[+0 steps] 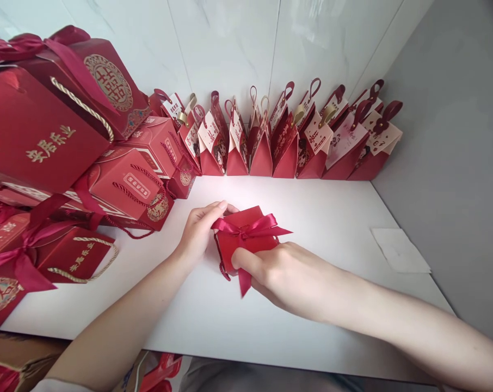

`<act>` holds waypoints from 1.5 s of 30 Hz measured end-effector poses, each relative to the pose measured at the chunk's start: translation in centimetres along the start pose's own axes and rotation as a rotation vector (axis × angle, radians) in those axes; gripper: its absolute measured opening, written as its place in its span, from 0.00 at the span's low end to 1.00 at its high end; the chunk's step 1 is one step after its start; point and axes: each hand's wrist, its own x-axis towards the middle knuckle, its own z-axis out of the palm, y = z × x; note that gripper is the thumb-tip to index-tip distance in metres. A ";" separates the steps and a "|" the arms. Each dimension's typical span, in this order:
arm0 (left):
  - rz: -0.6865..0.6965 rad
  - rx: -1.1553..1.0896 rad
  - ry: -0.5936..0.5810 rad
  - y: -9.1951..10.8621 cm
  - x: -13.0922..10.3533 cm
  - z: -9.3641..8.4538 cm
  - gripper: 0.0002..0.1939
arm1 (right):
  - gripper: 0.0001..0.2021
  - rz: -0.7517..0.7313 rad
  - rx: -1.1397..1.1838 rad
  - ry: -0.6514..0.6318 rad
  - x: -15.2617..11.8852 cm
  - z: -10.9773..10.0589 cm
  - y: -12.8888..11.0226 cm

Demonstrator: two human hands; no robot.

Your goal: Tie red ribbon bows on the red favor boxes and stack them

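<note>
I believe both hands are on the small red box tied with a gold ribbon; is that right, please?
Not quite: the head view shows the ribbon is pinkish red, not gold. The left hand and the right hand are indeed on the small red box.

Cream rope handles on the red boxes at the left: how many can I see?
2: one cream rope handle on the large red box at upper left, another on the lower red box nearer the front. More may be hidden.
</note>
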 end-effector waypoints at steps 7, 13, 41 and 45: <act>0.049 -0.047 0.074 -0.7 0.0 0.4 0.16 | 0.05 -0.011 0.229 -0.012 0.2 -1.0 0.9; 0.106 0.043 0.165 -1.1 0.2 0.3 0.16 | 0.07 0.013 0.211 -0.124 0.0 -1.7 1.2; 0.116 0.714 -0.322 3.2 -0.5 -2.0 0.09 | 0.17 0.397 0.728 -0.258 -0.3 -4.3 5.5; 0.152 0.791 -0.299 3.5 -0.9 -1.7 0.07 | 0.17 0.407 0.835 -0.379 -0.3 -4.3 5.0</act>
